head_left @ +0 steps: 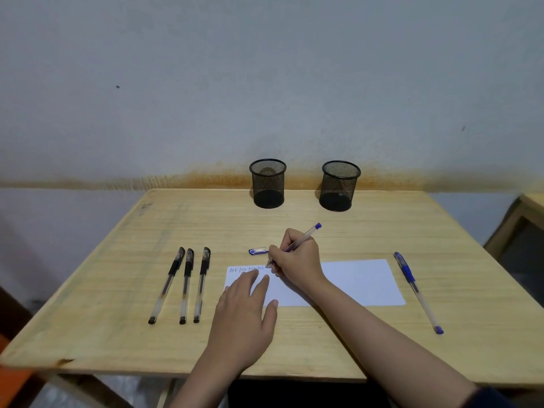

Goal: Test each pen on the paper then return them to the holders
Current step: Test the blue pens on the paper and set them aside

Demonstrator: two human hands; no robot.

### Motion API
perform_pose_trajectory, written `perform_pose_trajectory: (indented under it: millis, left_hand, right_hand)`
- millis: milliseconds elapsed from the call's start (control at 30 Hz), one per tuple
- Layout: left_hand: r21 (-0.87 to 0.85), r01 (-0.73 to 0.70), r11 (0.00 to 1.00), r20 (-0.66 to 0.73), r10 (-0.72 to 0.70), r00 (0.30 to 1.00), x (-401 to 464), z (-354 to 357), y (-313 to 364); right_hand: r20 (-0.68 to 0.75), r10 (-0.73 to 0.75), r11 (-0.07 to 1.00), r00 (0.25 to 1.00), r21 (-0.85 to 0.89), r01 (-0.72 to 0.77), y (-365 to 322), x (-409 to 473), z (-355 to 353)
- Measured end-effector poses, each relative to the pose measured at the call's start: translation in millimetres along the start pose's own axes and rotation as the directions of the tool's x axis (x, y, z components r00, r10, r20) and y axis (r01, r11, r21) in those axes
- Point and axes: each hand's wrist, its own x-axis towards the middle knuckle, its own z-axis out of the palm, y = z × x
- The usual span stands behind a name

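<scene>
Blue pen (297, 242) sits in your right hand (297, 260) grip at frame centre, tip on the paper (362, 282) by the scribbles, left hand (245, 316) flat holding the sheet, three black pens (185, 285) left, both holders (268, 184) empty at the counter (323, 343) back.

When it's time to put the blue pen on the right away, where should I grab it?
Pinch the capped blue pen around the middle of its clear barrel, coming straight down from above with the right hand. It lies flat on the table, just right of the paper, with bare space on both sides, so fingers probably fit either side of it.
</scene>
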Motion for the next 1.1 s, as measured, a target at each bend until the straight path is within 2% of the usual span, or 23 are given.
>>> perform_pose_trajectory:
  millis: [1100]
  left_hand:
    - [0.029, -0.021, 0.999, 0.005, 0.021, 1.000, 2.3, 3.0, -2.8]
  right_hand:
    - [-0.065, -0.005, 0.999, 0.998, -0.053, 0.002, 3.5, 3.5, 3.3]
